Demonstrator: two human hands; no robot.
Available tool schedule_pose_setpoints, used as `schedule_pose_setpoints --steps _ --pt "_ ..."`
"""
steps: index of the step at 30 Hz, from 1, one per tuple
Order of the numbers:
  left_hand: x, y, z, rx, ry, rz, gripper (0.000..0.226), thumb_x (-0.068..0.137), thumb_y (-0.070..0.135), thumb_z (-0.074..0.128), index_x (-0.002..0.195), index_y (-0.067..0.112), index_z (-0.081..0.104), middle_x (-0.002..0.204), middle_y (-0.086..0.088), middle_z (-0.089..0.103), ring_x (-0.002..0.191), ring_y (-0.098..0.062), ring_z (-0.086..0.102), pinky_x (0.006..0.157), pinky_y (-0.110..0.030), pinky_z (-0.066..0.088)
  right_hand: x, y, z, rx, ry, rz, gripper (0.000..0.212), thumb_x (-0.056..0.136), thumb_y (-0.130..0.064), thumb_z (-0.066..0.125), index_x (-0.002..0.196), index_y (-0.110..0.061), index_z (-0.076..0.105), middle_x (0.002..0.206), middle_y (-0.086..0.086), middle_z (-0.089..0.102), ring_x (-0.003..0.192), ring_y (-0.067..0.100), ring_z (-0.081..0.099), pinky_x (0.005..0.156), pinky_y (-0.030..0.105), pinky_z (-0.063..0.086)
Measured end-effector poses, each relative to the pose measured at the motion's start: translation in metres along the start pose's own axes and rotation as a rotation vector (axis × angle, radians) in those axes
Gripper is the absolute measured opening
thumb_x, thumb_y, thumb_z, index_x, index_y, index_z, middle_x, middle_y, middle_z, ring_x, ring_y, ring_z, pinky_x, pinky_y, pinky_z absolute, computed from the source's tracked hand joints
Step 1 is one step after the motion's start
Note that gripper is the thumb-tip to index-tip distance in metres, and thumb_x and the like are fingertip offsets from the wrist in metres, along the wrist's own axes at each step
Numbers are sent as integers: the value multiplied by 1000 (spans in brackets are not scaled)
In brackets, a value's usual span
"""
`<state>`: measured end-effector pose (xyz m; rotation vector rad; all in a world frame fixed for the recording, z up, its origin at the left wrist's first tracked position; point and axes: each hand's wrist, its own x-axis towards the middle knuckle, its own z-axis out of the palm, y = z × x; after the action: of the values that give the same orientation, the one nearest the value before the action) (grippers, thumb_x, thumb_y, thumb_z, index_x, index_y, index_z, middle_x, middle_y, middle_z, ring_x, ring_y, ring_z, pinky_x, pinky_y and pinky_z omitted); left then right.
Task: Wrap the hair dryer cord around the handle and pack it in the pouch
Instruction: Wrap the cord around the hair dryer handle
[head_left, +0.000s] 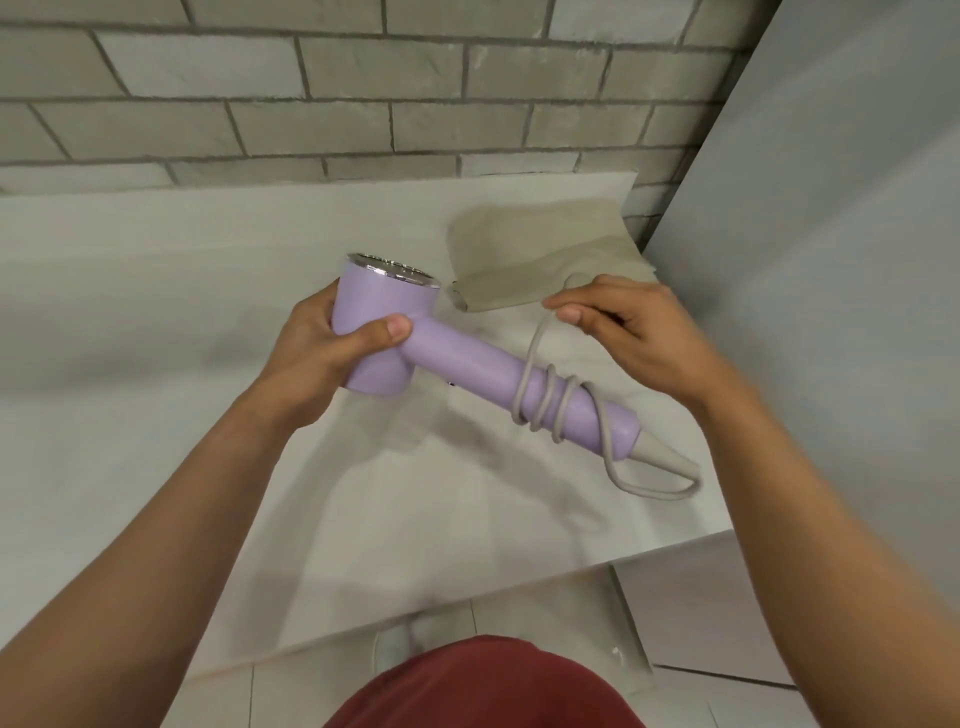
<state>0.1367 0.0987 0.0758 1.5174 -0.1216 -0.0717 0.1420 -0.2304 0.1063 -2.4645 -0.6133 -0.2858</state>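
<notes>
No readable branding, lilac hair dryer (410, 338) with chrome rim held above white counter (156, 312), left hand (332, 353) gripping barrel, grey cord (540, 405) looped thrice round handle, right hand (628, 332) pinching cord, beige pouch (530, 249) flat behind.

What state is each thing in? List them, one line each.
left hand: grips the dryer.
right hand: pinches the cord.
dryer: held over the counter, outside the pouch.
cord: a few turns wound round the handle, the rest loose.
pouch: lying limp on the counter.
</notes>
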Motion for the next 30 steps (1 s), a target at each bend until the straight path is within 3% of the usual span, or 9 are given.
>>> schedule_pose_setpoints --steps 3,5,7,11,15,22,25,27,30 --pt "2 7 3 -48 42 12 57 62 46 87 110 18 71 101 1 79 94 -20 75 79 -35 59 -8 8 21 238 -87 152 25 102 -37 62 117 -25 76 103 -29 67 96 -13 62 97 17 46" --pt "4 11 3 -59 81 27 54 65 43 82 111 17 70 101 1 79 95 -21 75 80 -36 59 -15 2 33 365 -176 315 68 92 -72 56 123 -14 74 106 -17 70 103 -2 63 108 31 46" --pt "7 15 4 -82 105 36 54 66 41 81 112 15 70 99 1 79 93 -20 75 77 -34 59 -23 -3 49 360 -233 382 118 70 -101 31 132 -7 66 109 -11 64 117 11 60 105 26 43" --pt "14 19 5 -112 190 17 46 73 36 82 111 12 70 98 0 78 92 -18 75 76 -30 59 -28 -13 65 236 -225 227 40 106 -53 47 138 -38 64 132 -21 66 128 -1 58 111 26 44" --pt "20 16 1 -84 297 -17 42 80 33 81 113 11 70 104 -4 77 95 -20 74 79 -35 60 -34 -27 72 123 -268 115 38 110 -44 45 144 -38 59 126 -16 68 114 6 65 101 33 52" --pt "29 10 -4 101 530 -49 60 64 53 86 111 18 70 103 4 76 89 -12 73 76 -31 58 -48 -69 59 102 -449 50 50 110 -50 37 158 -35 41 152 -15 55 137 8 53 113 28 45" --pt "29 2 -8 234 548 -52 56 68 53 87 109 19 68 100 7 74 87 -11 72 75 -32 58 -53 -81 49 138 -465 30 47 110 -48 40 154 -33 47 135 -27 64 117 2 63 101 25 50" --pt "28 -4 -9 286 538 -49 56 68 54 87 108 20 67 99 8 74 88 -12 71 75 -33 58 -56 -81 41 146 -480 40 41 110 -45 42 149 -34 51 96 -44 63 90 -8 62 83 14 46" --pt "26 -8 -10 376 523 -40 62 64 61 84 109 22 66 101 8 73 91 -16 70 72 -32 55 -56 -82 20 170 -485 48 33 110 -36 49 140 -30 60 69 -36 56 71 -7 58 68 10 37"
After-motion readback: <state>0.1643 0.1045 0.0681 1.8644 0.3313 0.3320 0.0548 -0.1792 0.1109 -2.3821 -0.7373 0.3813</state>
